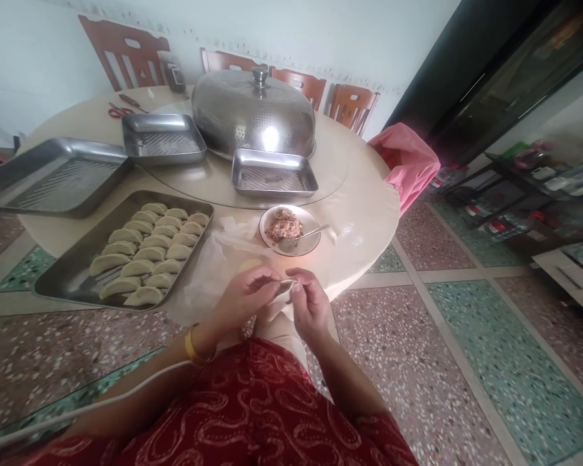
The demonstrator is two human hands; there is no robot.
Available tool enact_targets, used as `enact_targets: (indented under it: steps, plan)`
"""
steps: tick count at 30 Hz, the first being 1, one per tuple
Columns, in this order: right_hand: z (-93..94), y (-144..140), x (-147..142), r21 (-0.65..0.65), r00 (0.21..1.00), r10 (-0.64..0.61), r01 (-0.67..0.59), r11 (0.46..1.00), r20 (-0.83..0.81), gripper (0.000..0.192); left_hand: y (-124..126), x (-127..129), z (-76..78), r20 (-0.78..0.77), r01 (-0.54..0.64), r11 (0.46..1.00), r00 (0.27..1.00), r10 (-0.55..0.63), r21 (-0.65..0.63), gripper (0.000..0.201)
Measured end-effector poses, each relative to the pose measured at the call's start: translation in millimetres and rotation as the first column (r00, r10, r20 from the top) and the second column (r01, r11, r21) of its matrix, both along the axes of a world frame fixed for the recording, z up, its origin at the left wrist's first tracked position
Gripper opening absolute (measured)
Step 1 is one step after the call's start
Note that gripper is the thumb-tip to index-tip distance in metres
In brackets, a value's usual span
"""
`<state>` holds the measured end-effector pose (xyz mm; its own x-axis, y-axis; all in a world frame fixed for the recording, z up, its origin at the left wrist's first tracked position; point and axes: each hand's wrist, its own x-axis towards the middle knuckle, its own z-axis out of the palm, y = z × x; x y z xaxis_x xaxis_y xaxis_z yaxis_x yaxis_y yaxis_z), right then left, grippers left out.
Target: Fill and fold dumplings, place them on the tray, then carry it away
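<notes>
Between my two hands, over the table's near edge, is a dumpling, pale and partly covered by fingers. My left hand pinches one end of it, and my right hand pinches the other. Just beyond them stands a bowl of minced filling, with a metal spoon resting in it. To the left, a deep metal tray holds rows of folded dumplings. Crumpled clear plastic lies between that tray and my hands.
A large domed steel lid sits at the table's centre. Around it are a small tray, another tray and a wide tray. Red-handled scissors and a jar lie farther back. Pink cloth drapes a chair at right.
</notes>
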<state>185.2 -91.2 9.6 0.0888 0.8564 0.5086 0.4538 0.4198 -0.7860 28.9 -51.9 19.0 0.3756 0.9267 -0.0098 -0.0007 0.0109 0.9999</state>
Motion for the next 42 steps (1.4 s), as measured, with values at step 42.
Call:
enact_targets:
  steps: [42]
  plan:
    - [14.1,2.0,-5.9,-0.073,0.983,0.142,-0.151,0.986,-0.118,0.013,6.7,-29.1,30.0,-0.233,0.123,0.972,0.97,-0.074,0.199,0.018]
